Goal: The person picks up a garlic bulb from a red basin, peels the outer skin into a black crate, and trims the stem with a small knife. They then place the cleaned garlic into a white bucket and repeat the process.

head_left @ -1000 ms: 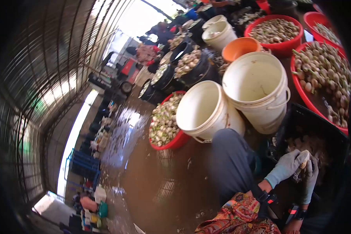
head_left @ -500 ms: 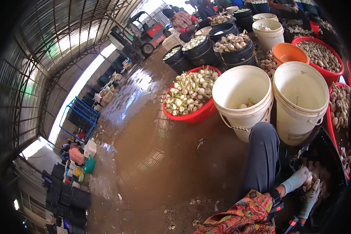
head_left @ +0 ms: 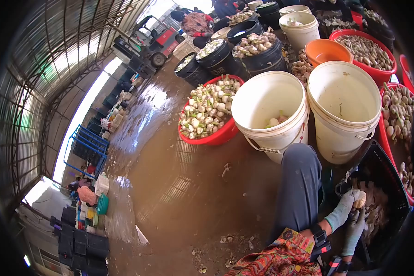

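Observation:
My gloved left hand [head_left: 347, 204] is closed around a garlic bulb [head_left: 359, 199], which shows pale tan beyond the fingertips. Just below it, my gloved right hand [head_left: 355, 226] has its fingers curled close to the bulb; whatever they grip is hidden. Both hands are over the near side of a black crate [head_left: 391, 184], where loose garlic skins and scraps [head_left: 376, 204] lie. Left of the crate is my bent knee in dark trousers. Beyond it stand a white bucket [head_left: 269, 99] with a few bulbs at its bottom and a second white bucket [head_left: 345, 99].
Red tubs of garlic stand left [head_left: 207, 138] and right [head_left: 393, 73] of the buckets. An orange basin [head_left: 329, 51] sits behind them. Black buckets of garlic [head_left: 262, 60] and seated people are farther back. A forklift [head_left: 158, 41] stands on the wet floor [head_left: 184, 184].
The view has shifted, so the buckets and tubs appear farther left and higher. The garlic bulb in my left hand shows more clearly, and my right hand has turned beneath it.

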{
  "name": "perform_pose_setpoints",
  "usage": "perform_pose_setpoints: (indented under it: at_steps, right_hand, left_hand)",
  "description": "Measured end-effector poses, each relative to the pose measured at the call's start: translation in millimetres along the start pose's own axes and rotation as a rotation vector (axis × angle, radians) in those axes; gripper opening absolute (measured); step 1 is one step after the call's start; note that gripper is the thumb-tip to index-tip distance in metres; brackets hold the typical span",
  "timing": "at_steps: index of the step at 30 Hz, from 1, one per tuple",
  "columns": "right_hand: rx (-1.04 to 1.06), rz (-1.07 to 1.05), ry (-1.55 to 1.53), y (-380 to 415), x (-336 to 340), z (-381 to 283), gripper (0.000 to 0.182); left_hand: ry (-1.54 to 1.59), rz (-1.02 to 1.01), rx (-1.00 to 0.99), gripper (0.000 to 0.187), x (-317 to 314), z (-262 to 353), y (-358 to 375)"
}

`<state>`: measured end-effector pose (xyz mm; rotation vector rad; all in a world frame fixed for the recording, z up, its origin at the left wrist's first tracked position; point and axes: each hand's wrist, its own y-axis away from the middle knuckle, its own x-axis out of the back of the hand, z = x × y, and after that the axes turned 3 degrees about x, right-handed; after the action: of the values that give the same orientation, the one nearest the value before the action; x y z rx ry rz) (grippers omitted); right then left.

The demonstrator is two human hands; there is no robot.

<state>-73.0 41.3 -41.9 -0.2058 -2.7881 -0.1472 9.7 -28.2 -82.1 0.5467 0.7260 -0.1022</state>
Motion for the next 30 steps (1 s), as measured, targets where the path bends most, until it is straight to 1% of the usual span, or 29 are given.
perform_pose_setpoints:
  at_steps: [1, 2, 3, 5, 6, 8, 9, 11, 13, 15, 16, 17, 18, 19, 20, 21, 22, 23, 24, 25, 26, 27, 28, 29, 30]
  right_hand:
    - [0.048, 0.079, 0.044, 2, -5, -3, 0.043]
    - [0.095, 0.157, 0.088, 5, -9, -8, 0.043]
    - [0.092, 0.158, 0.090, 7, -10, -20, 0.043]
    - [0.036, 0.085, -0.133, 9, -11, -43, 0.042]
    - [0.031, 0.087, -0.131, 8, -9, -40, 0.042]
    - [0.023, 0.095, 0.090, 7, -4, -31, 0.040]
    - [0.013, 0.097, 0.091, 8, -5, -30, 0.040]
    - [-0.033, 0.129, -0.159, 7, -6, -31, 0.038]
    - [-0.077, 0.139, -0.166, 5, 2, -25, 0.037]
    - [-0.101, 0.105, 0.045, 3, 13, -19, 0.035]
    - [-0.068, 0.133, 0.072, -1, 16, -5, 0.034]
    - [-0.067, 0.135, 0.075, 1, 21, 5, 0.034]
    - [-0.108, 0.065, -0.112, 4, 29, -6, 0.034]
    - [-0.147, -0.006, -0.303, 6, 37, -17, 0.034]
    - [-0.260, 0.049, -0.228, 9, 46, -27, 0.033]
    - [-0.258, 0.049, -0.230, 9, 43, -28, 0.033]
    - [-0.145, 0.034, -0.213, 9, 41, -27, 0.033]
    - [-0.032, 0.021, -0.191, 9, 42, -28, 0.034]
    - [-0.095, -0.037, -0.291, 7, 41, -39, 0.032]
    - [-0.095, -0.038, -0.291, 5, 41, -26, 0.032]
    - [-0.039, 0.053, -0.250, 3, 37, -2, 0.030]
    - [0.013, 0.142, -0.210, 3, 35, 12, 0.027]
    - [-0.044, 0.056, -0.257, 2, 37, 5, 0.024]
    - [-0.046, 0.058, -0.258, 2, 39, -4, 0.024]
    - [-0.043, 0.015, -0.272, 4, 42, -15, 0.027]
  left_hand:
    - [0.022, 0.022, 0.045, 0.028, 0, 0, -1]
    - [0.023, 0.020, 0.049, 0.028, -1, 0, 0]
    - [0.010, 0.048, 0.022, 0.029, 0, -3, -1]
    - [-0.015, 0.104, -0.031, 0.031, 0, -5, -1]
    - [-0.014, 0.105, -0.025, 0.031, -2, -5, 1]
    - [-0.155, 0.126, -0.064, 0.028, -4, -3, 3]
    - [-0.156, 0.127, -0.054, 0.028, -4, -2, 4]
    - [-0.178, 0.113, -0.059, 0.028, -7, 4, 9]
    - [-0.124, 0.077, -0.079, 0.027, -2, -6, 2]
    - [-0.129, 0.104, -0.118, 0.027, -1, -12, -1]
    - [-0.128, 0.101, -0.119, 0.027, -3, -5, 3]
    - [-0.134, 0.083, -0.023, 0.027, -3, 2, 7]
    - [-0.139, 0.065, 0.072, 0.027, -6, 11, 14]
    - [-0.139, 0.063, 0.068, 0.027, -11, 20, 21]
    - [-0.110, 0.067, 0.118, 0.028, -17, 28, 29]
    - [-0.080, 0.071, 0.171, 0.029, -20, 32, 33]
    - [-0.059, -0.006, 0.115, 0.029, -12, 17, 17]
    - [-0.057, -0.010, 0.119, 0.029, -4, -3, 7]
    - [-0.059, -0.013, 0.104, 0.030, -9, -4, 10]
    - [-0.062, -0.011, 0.087, 0.032, -15, 2, 17]
    - [-0.062, -0.005, 0.088, 0.032, -20, 8, 23]
    - [-0.177, -0.015, 0.076, 0.027, -31, 24, 32]
    - [-0.293, -0.030, 0.063, 0.024, -35, 31, 34]
    - [-0.294, -0.029, 0.065, 0.024, -35, 30, 34]
    - [-0.418, -0.033, -0.016, 0.022, -33, 25, 33]
